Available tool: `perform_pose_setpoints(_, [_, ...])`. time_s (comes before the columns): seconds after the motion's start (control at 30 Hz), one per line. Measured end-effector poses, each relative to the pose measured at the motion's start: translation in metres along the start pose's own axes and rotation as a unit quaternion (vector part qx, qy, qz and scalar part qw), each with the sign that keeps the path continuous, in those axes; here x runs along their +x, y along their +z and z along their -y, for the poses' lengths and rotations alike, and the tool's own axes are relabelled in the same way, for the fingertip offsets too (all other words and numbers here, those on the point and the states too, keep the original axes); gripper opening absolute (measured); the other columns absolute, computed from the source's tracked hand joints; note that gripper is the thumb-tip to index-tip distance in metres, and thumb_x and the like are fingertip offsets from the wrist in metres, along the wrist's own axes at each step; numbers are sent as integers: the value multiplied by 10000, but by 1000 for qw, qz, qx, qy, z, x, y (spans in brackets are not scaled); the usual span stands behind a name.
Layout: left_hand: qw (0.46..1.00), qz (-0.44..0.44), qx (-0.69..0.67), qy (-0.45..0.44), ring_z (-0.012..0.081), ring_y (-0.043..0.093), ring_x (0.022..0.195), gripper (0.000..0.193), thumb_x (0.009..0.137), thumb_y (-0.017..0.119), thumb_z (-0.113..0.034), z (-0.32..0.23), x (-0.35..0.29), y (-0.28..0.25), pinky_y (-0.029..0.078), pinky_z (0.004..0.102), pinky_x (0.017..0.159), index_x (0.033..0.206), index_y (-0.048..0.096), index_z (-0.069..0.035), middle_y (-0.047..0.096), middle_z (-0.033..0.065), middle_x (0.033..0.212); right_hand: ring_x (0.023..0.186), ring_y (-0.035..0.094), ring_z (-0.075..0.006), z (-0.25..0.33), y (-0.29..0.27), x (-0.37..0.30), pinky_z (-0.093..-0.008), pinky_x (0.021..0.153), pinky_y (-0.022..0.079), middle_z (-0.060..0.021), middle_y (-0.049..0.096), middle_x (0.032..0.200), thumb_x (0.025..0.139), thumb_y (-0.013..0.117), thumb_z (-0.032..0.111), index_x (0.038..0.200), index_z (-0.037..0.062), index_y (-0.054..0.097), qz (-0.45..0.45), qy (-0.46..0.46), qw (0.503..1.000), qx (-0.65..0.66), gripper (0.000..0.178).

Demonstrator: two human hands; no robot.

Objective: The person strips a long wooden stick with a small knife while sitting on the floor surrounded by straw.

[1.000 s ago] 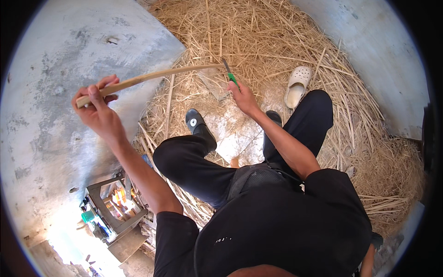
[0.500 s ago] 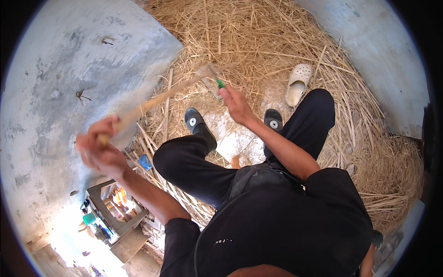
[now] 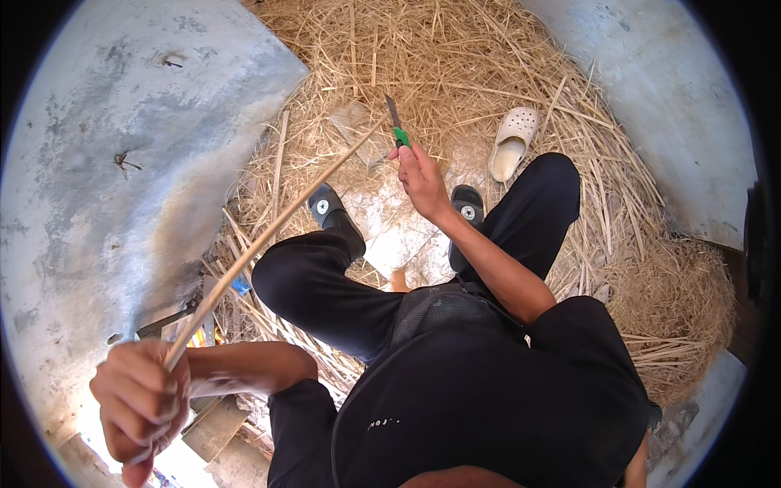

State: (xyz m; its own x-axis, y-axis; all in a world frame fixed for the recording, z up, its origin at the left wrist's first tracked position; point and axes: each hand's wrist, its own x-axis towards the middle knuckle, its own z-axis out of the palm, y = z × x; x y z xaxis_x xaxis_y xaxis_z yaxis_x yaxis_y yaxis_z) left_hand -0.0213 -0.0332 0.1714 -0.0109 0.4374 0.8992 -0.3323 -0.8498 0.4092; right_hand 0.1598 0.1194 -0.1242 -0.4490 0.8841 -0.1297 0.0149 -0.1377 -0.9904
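While straw (image 3: 455, 73) and a clog (image 3: 512, 142) lie about, left hand (image 3: 142, 403) grips the cane (image 3: 268, 236) — right hand (image 3: 423, 175), the knife (image 3: 396, 122).

Stick (image 3: 268, 236): pale cane, smooth, matt. Knife (image 3: 396, 124): dull metal blade, glossy green plastic handle. Straw (image 3: 455, 65): dry, rough, fibrous (covers most of floor). Clog (image 3: 512, 142): cream plastic, matt. Walls (image 3: 122, 122): rough concrete, blotchy. Trousers (image 3: 325, 285): black cloth.

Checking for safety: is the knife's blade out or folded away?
Out: the blade sticks up bare from the green-handled knife in the right hand.
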Motion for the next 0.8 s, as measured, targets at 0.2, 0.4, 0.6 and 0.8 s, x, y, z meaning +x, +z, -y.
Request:
perform_pose_setpoints(0.2, [976, 30, 146, -158, 64, 279, 345, 443, 923, 459, -482, 18, -12, 0, 185, 229, 322, 622, 390, -165, 372, -30, 471, 508, 365, -60, -18, 6, -1, -245, 487, 311, 33, 388, 571, 1002, 398, 370, 965, 63, 572, 37, -10, 996, -74, 354])
perform_pose_setpoints(0.4, [960, -193, 194, -66, 44, 233, 316, 471, 935, 480, -432, -9, -22, 5, 208, 206, 296, 599, 302, -153, 350, -37, 448, 544, 468, -170, -24, -1, -5, -329, 551, 366, -77, 467, 582, 985, 410, 391, 956, 28, 576, 55, 19, 991, -120, 400])
perform_pose_setpoints(0.6, [980, -160, 90, -83, 40, 192, 298, 447, 877, 493, -334, -27, 18, 18, 162, 197, 310, 534, 249, -185, 237, -55, 399, 557, 495, -191, -20, -10, 4, -350, 569, 378, -107, 490, 588, 983, 416, 391, 960, 14, 583, 36, 17, 993, -108, 413])
perform_pose_setpoints(0.8, [974, -161, 110, -115, 75, 215, 355, 468, 874, 468, -425, -5, 7, 17, 237, 238, 399, 535, 253, -184, 230, -40, 444, 530, 470, -175, -8, -2, -3, -332, 536, 371, -70, 471, 567, 993, 396, 402, 900, 37, 570, 77, -22, 988, -129, 414])
